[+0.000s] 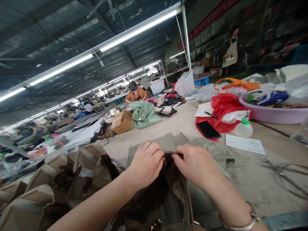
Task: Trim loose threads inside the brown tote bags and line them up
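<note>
My left hand [146, 163] and my right hand [196, 165] are side by side at the near edge of the table, fingers curled and pinching the top edge of a dark brown bag [173, 179] between them. The left hand wears a ring, the right wrist a bracelet. The bag hangs down toward me with a strap and metal fittings showing low in view. It lies over flat grey-green fabric pieces [216, 149] spread on the table [252, 179].
A heap of tan and brown bags [60, 179] lies left. Scissors [286, 175] lie right, near a paper slip [245, 144], a black phone [208, 130], red plastic bag [222, 112], white bottle [243, 128] and purple basin [274, 114]. A person [136, 93] works farther along.
</note>
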The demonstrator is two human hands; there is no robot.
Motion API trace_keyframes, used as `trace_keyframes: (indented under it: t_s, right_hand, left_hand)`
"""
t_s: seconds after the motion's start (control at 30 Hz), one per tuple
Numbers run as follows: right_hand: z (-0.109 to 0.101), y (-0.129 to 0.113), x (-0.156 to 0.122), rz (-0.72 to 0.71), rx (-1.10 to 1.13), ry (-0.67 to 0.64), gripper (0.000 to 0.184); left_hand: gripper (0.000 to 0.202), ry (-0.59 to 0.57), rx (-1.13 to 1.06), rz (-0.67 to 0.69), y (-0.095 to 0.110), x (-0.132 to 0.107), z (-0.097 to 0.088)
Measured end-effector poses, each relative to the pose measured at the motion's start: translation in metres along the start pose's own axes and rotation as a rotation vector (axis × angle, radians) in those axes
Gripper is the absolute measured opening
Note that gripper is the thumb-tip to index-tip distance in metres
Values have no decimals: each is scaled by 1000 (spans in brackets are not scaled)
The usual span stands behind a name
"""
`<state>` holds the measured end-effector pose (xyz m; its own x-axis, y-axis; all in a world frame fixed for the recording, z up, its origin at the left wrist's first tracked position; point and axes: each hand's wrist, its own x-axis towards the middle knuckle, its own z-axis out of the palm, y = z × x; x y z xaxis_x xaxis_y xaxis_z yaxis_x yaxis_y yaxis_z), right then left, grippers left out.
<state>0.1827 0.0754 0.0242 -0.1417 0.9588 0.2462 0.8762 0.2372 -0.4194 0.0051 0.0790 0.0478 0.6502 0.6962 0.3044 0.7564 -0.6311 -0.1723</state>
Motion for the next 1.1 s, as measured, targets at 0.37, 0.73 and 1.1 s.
trace_keyframes:
  t_s: [0.37, 0.73, 1.1]
  right_hand:
    - [-3, 3, -3, -13, 21, -8, 22]
    - [-3, 8, -4, -25, 35, 13, 23]
    - [-6, 10, -4, -42, 72, 22, 20]
  left_hand:
    - [14, -50, 29, 121, 8, 2, -5]
    - [13, 15, -143, -84, 3, -5, -2]
    - [13, 39, -362, 34, -3, -6, -2]
